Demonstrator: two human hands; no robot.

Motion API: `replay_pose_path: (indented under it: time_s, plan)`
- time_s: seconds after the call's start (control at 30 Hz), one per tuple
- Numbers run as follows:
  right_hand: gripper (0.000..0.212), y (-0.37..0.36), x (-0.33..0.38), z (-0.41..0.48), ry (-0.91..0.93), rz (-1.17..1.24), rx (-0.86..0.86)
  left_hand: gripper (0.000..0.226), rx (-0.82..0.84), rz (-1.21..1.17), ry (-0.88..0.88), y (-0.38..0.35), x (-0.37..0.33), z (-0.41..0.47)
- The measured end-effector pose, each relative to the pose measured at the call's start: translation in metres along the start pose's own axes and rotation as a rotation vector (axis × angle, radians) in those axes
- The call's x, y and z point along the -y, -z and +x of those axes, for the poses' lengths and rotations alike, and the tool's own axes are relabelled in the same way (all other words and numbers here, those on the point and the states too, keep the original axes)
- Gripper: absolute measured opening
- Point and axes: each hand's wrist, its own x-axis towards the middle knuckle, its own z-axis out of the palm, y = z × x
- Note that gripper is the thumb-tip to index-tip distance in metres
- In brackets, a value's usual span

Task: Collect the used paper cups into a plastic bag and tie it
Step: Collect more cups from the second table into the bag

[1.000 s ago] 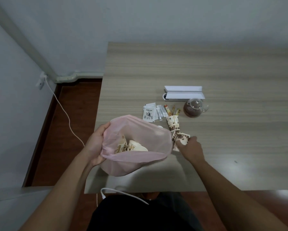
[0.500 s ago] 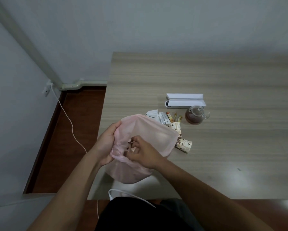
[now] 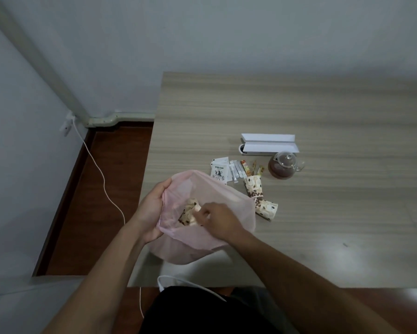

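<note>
Bagging step: left hand (image 3: 152,213) grips the pink plastic bag (image 3: 193,247) rim at the table (image 3: 323,116) edge, while right hand (image 3: 217,219) pinches a paper cup (image 3: 190,209) inside its mouth. Next move, likely: release it, then fetch the two loose cups (image 3: 253,188) just beside the bag.

This looks like a plain room in a home or small office. A wood-look table (image 3: 299,112) stands against bare grey walls (image 3: 202,32). Just beyond the left hand (image 3: 152,213) gripping the pink bag (image 3: 226,196) lie tea packets (image 3: 219,172) and a glass teapot (image 3: 282,166). Left of that grip, a white cable (image 3: 99,169) runs from a wall plug (image 3: 66,124) above a red-brown floor (image 3: 87,225).
</note>
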Motion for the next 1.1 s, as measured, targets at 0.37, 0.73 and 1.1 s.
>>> replay_pose_path:
  time_s: [0.37,0.73,1.1]
  plan:
    - [0.027,0.071,-0.146,0.028,-0.325,-0.125,-0.298,0.052,-0.04,0.119,-0.033,0.008,-0.007,0.001]
    - [0.059,0.038,-0.194,0.035,-0.651,-0.366,0.048,0.053,-0.147,0.15,-0.04,0.035,-0.009,-0.014]
    - [0.065,0.027,-0.199,0.021,-0.575,-0.148,-0.001,0.052,-0.094,0.152,-0.036,0.038,-0.006,-0.017]
